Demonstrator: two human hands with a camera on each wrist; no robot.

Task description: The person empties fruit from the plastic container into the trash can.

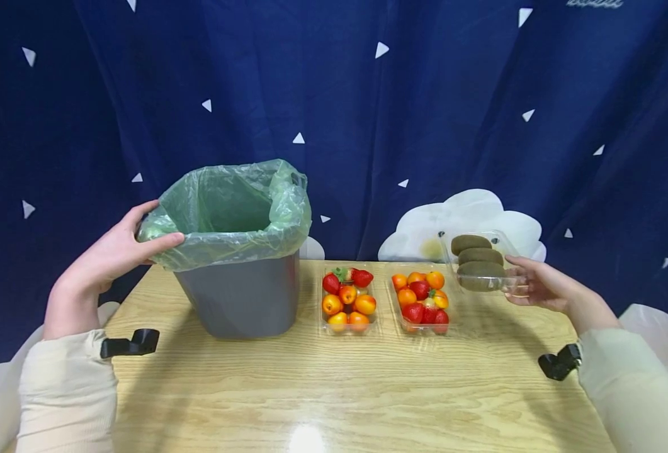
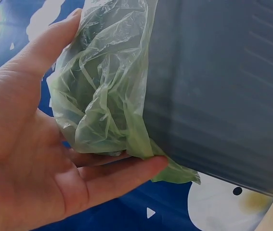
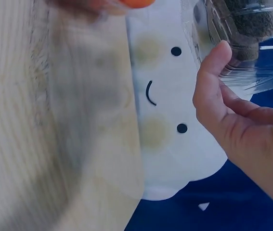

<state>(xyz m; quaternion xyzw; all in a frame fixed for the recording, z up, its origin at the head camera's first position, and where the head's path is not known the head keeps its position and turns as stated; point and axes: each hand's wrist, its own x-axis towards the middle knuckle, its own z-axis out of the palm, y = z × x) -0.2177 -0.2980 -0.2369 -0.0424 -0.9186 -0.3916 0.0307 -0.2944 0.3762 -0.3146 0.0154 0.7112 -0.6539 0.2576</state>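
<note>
My left hand (image 1: 104, 251) grips the upper left rim of a grey trash bin (image 1: 243, 299), thumb and fingers spread round the bagged corner. A green plastic bag (image 2: 105, 91) lines the bin and folds down over its rim. On the right, my right hand (image 1: 549, 286) holds a clear plastic container (image 1: 506, 242) by its right side, thumb on the edge. Inside it lie three brown kiwis (image 1: 481, 256) in a row, also partly visible in the right wrist view. The container is tilted, so its contents face me.
Two clear trays stand mid-table: the left tray (image 1: 349, 329) and right tray (image 1: 429, 328) each hold strawberries and small orange fruits. The wooden table (image 1: 334, 390) ends at a dark blue curtain (image 1: 339, 82) with white triangles and clouds.
</note>
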